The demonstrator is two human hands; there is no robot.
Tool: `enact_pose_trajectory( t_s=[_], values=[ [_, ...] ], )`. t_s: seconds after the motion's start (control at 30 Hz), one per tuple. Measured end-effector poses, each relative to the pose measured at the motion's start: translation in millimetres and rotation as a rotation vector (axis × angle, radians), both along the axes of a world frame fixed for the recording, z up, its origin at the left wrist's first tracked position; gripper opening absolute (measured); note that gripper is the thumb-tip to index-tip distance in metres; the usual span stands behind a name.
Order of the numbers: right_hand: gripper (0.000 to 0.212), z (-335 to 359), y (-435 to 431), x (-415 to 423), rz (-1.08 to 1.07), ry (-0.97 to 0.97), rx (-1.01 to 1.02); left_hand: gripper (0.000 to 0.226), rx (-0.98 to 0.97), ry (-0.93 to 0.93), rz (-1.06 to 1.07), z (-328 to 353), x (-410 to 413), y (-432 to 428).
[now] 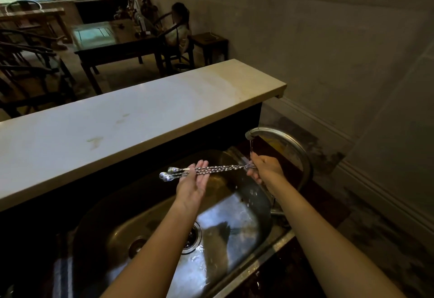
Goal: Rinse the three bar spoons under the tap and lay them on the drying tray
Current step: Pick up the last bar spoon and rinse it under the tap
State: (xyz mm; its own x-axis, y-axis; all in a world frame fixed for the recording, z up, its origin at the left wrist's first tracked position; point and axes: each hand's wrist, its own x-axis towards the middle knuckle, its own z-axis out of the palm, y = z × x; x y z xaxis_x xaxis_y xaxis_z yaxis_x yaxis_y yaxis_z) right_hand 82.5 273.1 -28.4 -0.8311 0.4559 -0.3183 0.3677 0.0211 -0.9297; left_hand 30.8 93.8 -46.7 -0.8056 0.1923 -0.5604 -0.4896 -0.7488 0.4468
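Three long twisted metal bar spoons (220, 169) lie together, level, above the steel sink (246, 206). My right hand (266, 167) is closed on their right ends, directly beneath the curved tap (281, 134), from which a thin stream of water falls onto that hand. My left hand (195, 181) is flat, palm up, fingers spread, and supports the spoons near their rounded left ends (168, 173), which stick out past the fingers. No drying tray is in view.
A pale stone bar counter (131, 119) runs across behind the sink. A striped cloth (62, 276) lies at the lower left. The sink's drain (191, 236) sits between my forearms. A wall stands to the right; dark tables, chairs and a seated person are beyond the counter.
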Motion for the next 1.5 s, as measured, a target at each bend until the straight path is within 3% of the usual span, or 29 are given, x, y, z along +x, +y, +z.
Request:
enact_pose_trajectory(
  t_s=[0.2, 0.33, 0.43, 0.5, 0.6, 0.73, 0.87, 1.13, 1.3, 1.5],
  values=[
    [0.016, -3.9, 8.6, 4.7, 0.248, 0.032, 0.143, 0.037, -0.027, 0.005, -0.006, -0.7, -2.2, -2.7],
    [0.023, -10.3, 9.8, 7.5, 0.42, -0.004, 0.539, 0.037, -0.093, 0.081, -0.034, 0.9, -6.8, -0.7],
    [0.022, -18.7, -3.5, 11.7, 0.554, 0.061, 0.636, 0.035, -0.158, 0.162, -0.131, 4.4, -10.3, 5.9],
    [0.02, -27.8, -11.4, 15.7, 0.588, 0.062, 0.606, 0.027, -0.204, 0.209, -0.227, 6.3, -11.9, 13.3],
    [0.015, -41.3, -18.5, 29.3, 0.473, 0.089, 0.362, 0.024, -0.25, 0.268, -0.353, 11.1, -14.0, 27.9],
    [0.018, -69.2, -25.7, 61.9, 0.276, 0.033, 0.066, 0.025, -0.171, 0.301, -0.326, 20.8, -18.2, 52.1],
    [0.021, -91.9, -30.3, 86.9, 0.166, 0.046, -0.137, 0.022, -0.324, 0.412, -0.386, 22.4, -12.2, 82.9],
    [0.029, -100.7, -35.3, 102.6, 0.099, -0.017, -0.142, 0.035, -0.415, 0.504, -0.495, 2.9, 14.2, 121.7],
    [0.03, -96.5, -34.9, 103.9, 0.111, -0.007, -0.186, 0.017, -0.406, 0.608, -0.526, -2.5, 11.7, 119.5],
    [0.033, -98.9, -37.9, 97.6, 0.137, 0.002, -0.18, 0.021, -0.33, 0.528, -0.427, -11.1, 4.4, 109.3]
  ],
)
